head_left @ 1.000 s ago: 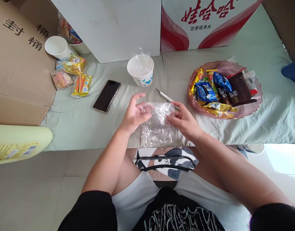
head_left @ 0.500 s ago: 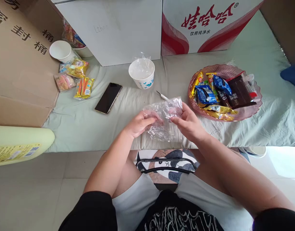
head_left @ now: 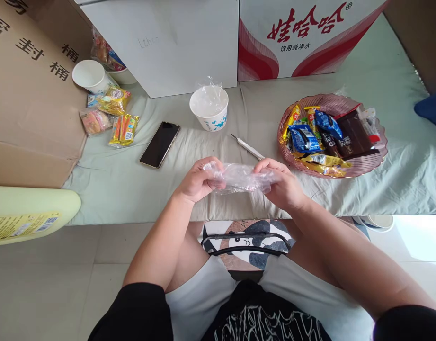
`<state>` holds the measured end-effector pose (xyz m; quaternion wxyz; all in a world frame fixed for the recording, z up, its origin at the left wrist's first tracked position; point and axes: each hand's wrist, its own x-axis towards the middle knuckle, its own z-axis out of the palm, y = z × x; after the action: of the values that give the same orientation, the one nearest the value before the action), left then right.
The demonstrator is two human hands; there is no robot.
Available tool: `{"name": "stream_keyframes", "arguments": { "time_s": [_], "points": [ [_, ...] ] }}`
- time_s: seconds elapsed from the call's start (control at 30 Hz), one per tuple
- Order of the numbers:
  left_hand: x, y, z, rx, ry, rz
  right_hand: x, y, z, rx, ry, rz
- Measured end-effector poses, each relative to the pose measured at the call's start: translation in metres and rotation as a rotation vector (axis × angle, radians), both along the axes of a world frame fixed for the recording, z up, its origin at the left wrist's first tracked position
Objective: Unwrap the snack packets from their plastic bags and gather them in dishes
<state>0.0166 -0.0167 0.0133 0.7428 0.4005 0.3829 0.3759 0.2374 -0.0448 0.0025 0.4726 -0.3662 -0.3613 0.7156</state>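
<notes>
Left hand (head_left: 198, 182) and right hand (head_left: 280, 182) clench crumpled clear plastic bag (head_left: 241, 177); thin film may tear if pulled apart.

Pale green cloth-covered bed surface (head_left: 107, 175), spanning mid-frame. Lying on it: black smartphone (head_left: 159, 144), centre left; white paper cup lined with clear plastic (head_left: 209, 109), upper centre; slim metal craft knife (head_left: 248, 147); pink scalloped plastic tray of wrapped snacks (head_left: 360, 166), right; loose yellow snack packets (head_left: 114, 113) and another white paper cup (head_left: 88, 76), upper left.
</notes>
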Motion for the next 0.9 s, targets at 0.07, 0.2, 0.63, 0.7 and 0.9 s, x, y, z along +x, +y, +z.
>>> {"name": "stream_keyframes", "arguments": {
  "time_s": [0.07, 0.2, 0.63, 0.7, 0.9],
  "points": [
    [-0.002, 0.002, 0.0, 0.027, 0.006, -0.034, 0.003, 0.001, 0.0, 0.04, -0.057, 0.009],
    [-0.005, 0.007, -0.007, 0.184, 0.286, -0.107, 0.005, 0.001, -0.007, 0.134, -0.37, -0.03],
    [0.025, -0.004, -0.031, 0.712, 0.526, 0.132, -0.011, -0.012, -0.008, 0.39, -0.684, -0.402],
    [0.027, -0.007, -0.029, 0.623, 0.351, -0.012, -0.018, -0.015, -0.008, 0.425, -0.661, -0.341],
    [0.004, -0.008, -0.012, 0.394, 0.184, -0.147, -0.032, -0.013, -0.004, 0.447, -0.67, -0.534]
  ]
}}
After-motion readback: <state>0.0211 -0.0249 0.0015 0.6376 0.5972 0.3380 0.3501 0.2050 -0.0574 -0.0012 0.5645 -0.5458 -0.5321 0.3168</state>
